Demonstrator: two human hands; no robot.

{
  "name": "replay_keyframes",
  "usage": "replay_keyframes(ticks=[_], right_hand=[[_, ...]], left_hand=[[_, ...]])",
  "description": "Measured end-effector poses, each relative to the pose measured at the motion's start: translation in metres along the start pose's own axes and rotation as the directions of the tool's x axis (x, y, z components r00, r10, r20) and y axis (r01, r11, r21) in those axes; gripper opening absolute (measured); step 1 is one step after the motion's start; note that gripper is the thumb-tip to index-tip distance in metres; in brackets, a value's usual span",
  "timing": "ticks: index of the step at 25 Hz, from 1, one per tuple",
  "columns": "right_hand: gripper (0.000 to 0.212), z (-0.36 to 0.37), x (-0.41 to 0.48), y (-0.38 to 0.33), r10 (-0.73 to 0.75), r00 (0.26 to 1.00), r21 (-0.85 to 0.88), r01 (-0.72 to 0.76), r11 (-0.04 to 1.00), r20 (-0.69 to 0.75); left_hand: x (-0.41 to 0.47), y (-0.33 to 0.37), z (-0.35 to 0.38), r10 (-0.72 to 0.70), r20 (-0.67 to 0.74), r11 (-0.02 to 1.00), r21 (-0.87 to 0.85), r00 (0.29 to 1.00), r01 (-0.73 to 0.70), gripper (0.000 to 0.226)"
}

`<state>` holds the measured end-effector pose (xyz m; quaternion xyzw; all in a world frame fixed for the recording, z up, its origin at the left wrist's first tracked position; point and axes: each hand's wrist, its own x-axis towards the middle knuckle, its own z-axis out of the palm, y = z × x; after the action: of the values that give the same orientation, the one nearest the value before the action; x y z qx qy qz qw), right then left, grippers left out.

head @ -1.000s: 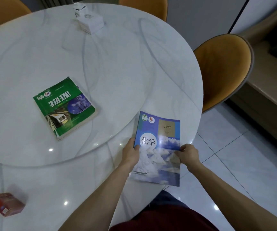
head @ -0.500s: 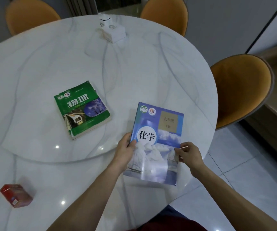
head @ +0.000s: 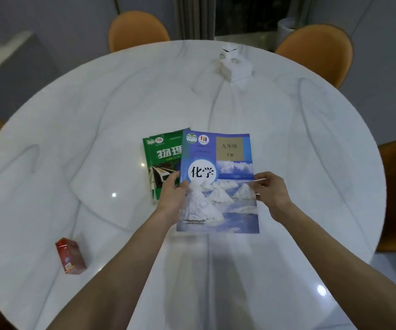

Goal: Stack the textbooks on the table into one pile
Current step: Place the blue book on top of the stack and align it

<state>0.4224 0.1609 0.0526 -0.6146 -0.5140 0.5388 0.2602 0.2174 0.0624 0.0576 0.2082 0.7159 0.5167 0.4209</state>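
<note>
A blue textbook with white salt mounds on its cover is held over the middle of the round marble table. My left hand grips its left edge and my right hand grips its right edge. A green textbook lies flat on the table just to the left. The blue book overlaps the green one's right side and hides that part. I cannot tell if the two books touch.
A red box stands near the front left of the table. A white tissue box sits at the far side. Orange chairs ring the table at the back, the left and the right.
Both hands have carried the blue textbook from the table's right front edge leftward and inward, so it now overlaps the green textbook. The camera view has also swung toward the table's centre.
</note>
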Motion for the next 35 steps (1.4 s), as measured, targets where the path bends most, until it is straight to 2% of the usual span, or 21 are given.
replay_keyframes(ticks=[2, 5, 10, 14, 16, 19, 23, 26, 35], right_hand=[[0.020, 0.022, 0.021, -0.024, -0.034, 0.999, -0.019, 0.034, 0.999, 0.023], [0.015, 0.053, 0.051, -0.051, -0.066, 0.996, -0.043, 0.068, 0.997, 0.058], [0.025, 0.103, 0.091, -0.076, -0.029, 0.992, -0.073, 0.038, 0.997, 0.124], [0.009, 0.136, 0.114, -0.073, 0.000, 0.993, -0.146, 0.017, 0.989, 0.120], [0.015, 0.146, 0.121, -0.069, 0.020, 0.994, -0.191, 0.001, 0.982, 0.106], [0.023, 0.150, 0.122, -0.060, 0.013, 0.996, -0.282, 0.011, 0.959, 0.086], [0.026, 0.149, 0.122, -0.049, -0.045, 0.997, -0.360, 0.064, 0.931, 0.061], [0.026, 0.152, 0.124, -0.043, -0.094, 0.994, -0.424, 0.111, 0.899, 0.063], [0.026, 0.159, 0.129, -0.043, -0.114, 0.992, -0.486, 0.125, 0.865, 0.052]], left_hand=[[0.017, 0.012, -0.014, 0.002, -0.065, 0.999, -0.036, 0.998, -0.004, 0.021], [0.046, 0.024, -0.031, 0.003, -0.145, 0.999, -0.051, 0.989, -0.011, 0.026], [0.086, 0.027, -0.055, -0.032, -0.240, 0.998, -0.061, 0.970, 0.018, 0.029], [0.115, 0.013, -0.061, -0.058, -0.288, 0.997, 0.034, 0.956, 0.070, 0.032], [0.122, 0.008, -0.060, -0.063, -0.302, 0.993, 0.078, 0.951, 0.090, 0.032], [0.127, -0.002, -0.056, -0.003, -0.306, 0.964, 0.251, 0.952, 0.084, 0.030], [0.133, -0.019, -0.056, 0.106, -0.309, 0.855, 0.514, 0.945, 0.072, 0.022], [0.136, -0.025, -0.059, 0.124, -0.310, 0.740, 0.662, 0.943, 0.121, 0.027], [0.141, -0.031, -0.054, 0.160, -0.276, 0.655, 0.748, 0.948, 0.107, 0.031]])
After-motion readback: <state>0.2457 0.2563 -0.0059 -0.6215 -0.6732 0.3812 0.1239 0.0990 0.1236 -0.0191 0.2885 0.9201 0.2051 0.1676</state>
